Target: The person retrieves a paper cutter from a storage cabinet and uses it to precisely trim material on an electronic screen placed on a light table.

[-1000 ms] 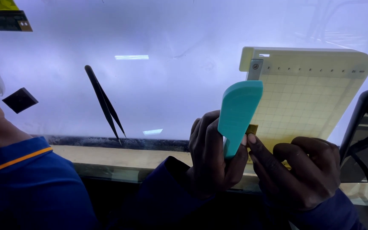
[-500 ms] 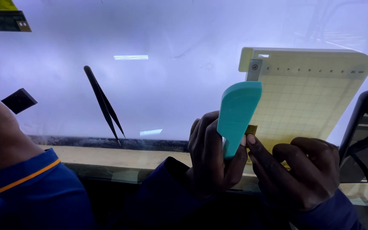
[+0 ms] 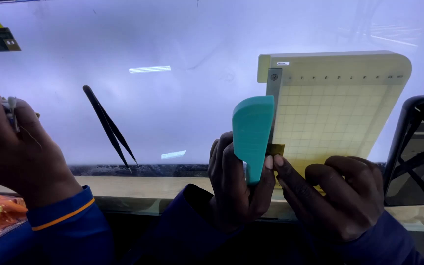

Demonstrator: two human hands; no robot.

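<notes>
A teal plastic scraper (image 3: 252, 135) stands upright, its lower end held in the left hand (image 3: 236, 189). Just right of it, a pale yellow gridded board (image 3: 337, 105) lies flat above the right hand (image 3: 334, 196).

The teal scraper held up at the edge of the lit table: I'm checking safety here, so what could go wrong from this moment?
The teal scraper is pinched low by the left hand, its upper part free; it might tip or slip. The right hand presses a small brownish piece against the yellow grid board; a slip could perhaps shift it off the gridlines. The pointed black tweezers lie loose beside a co-worker's hand, which could knock them.
</notes>
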